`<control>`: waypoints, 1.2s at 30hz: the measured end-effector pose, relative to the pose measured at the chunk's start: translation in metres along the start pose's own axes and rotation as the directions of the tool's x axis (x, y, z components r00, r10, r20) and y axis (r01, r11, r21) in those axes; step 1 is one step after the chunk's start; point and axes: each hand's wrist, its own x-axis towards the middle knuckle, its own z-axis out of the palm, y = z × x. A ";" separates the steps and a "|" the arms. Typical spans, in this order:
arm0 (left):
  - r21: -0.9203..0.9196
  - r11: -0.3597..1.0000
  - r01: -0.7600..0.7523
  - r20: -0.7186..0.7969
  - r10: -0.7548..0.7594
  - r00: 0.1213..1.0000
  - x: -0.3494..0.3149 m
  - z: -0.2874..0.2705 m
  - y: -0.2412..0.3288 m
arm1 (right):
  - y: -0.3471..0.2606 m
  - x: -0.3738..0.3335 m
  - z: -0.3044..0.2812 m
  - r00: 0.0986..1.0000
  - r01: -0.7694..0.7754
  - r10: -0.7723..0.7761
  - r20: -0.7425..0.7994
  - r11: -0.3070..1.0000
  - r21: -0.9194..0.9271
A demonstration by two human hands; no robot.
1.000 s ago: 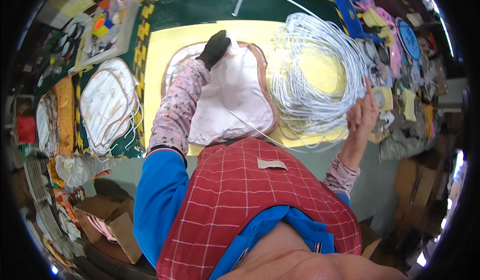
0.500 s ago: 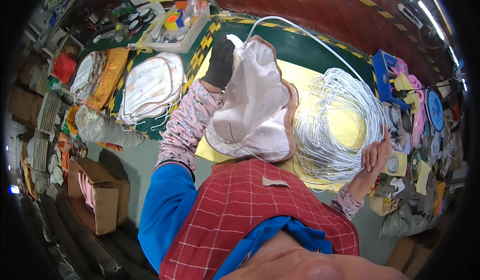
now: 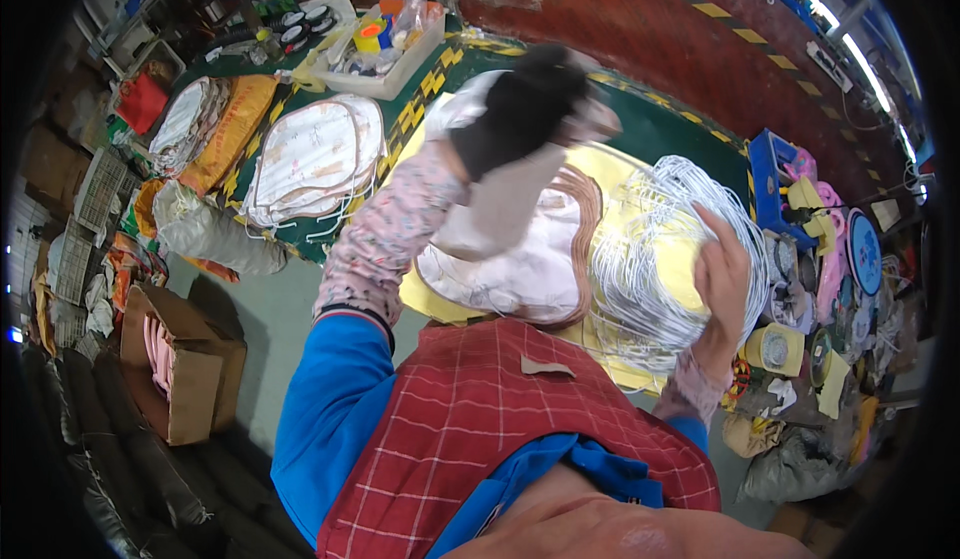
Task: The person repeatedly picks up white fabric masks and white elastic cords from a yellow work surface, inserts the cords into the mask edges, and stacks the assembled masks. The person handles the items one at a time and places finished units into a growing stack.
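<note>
In the upper middle, my left hand (image 3: 525, 109), in a black glove and blurred by motion, is closed on a fabric piece (image 3: 515, 194). This off-white piece is bunched and raised, and part of it hangs below the glove. Underneath lies a stack of similar pale fabric pieces (image 3: 520, 274) with brown wavy edges. To the right, my bare right hand (image 3: 722, 274) is over a large coil of white cord (image 3: 640, 309). Its index finger is stretched out and the other fingers are loosely bent, with nothing visible in them.
Yellow sheeting (image 3: 425, 299) lies under the stack and coil on the green table (image 3: 650, 124). More edged fabric pieces (image 3: 315, 159) lie left, near a white plastic bin (image 3: 385, 79) of small items. A blue crate (image 3: 775, 174) stands right; a cardboard box (image 3: 205, 384) is lower left.
My left hand has moved right, lifting and folding the fabric piece off the stack. My right hand has moved from the coil's right edge inward over it. The cord arching across the table is gone from there.
</note>
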 end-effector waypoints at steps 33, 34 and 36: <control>0.949 0.145 -0.279 0.249 0.195 0.949 -0.041 -0.025 0.039 | -0.006 0.019 0.023 0.992 -0.082 0.080 -0.095 0.996 -0.019; 0.898 0.157 -0.412 0.357 0.289 0.888 -0.036 -0.040 0.036 | -0.010 0.020 0.025 0.983 -0.155 0.153 -0.106 0.988 -0.005; 0.793 0.311 -0.524 0.431 0.321 0.843 -0.036 -0.096 0.055 | -0.012 0.002 -0.005 0.965 -0.097 0.100 -0.244 0.995 0.024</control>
